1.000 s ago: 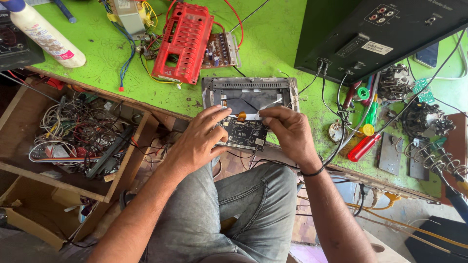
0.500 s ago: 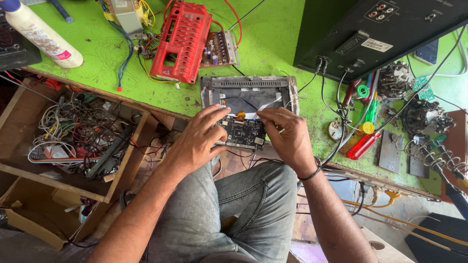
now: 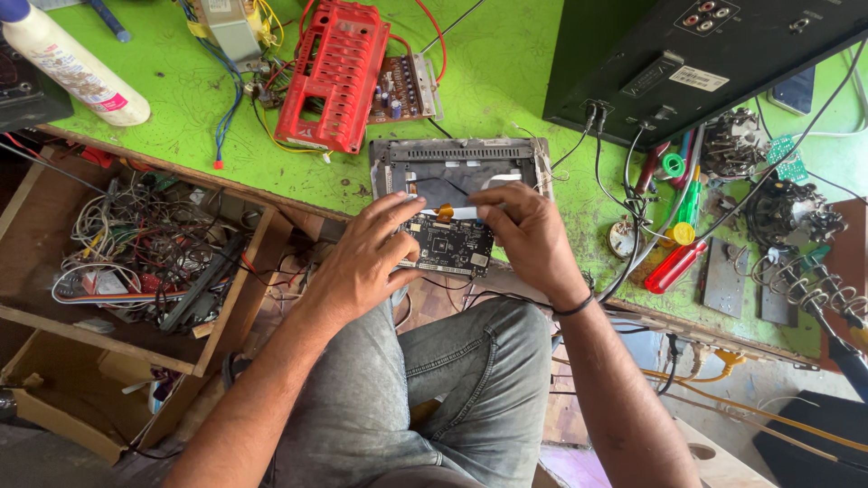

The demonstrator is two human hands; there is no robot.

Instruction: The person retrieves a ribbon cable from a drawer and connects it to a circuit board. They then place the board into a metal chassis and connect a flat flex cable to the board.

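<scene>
The left hand (image 3: 362, 262) holds the left edge of a small dark circuit board (image 3: 448, 244) at the near edge of the green worktop (image 3: 506, 72), fingers closed on it. The right hand (image 3: 529, 237) pinches the board's top edge beside an orange ribbon connector (image 3: 445, 212). Just beyond the fingers lies a grey display frame (image 3: 457, 163).

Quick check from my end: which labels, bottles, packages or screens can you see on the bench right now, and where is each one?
White plastic bottle: lying at the far left of the green bench, blue cap, pink and grey printed label.
Pale rectangular sticker: on the back of the black box at upper right.
Grey framed display panel: flat at the bench edge, dark face, just beyond both hands.
Cardboard box: on the floor at lower left, plain brown.
</scene>
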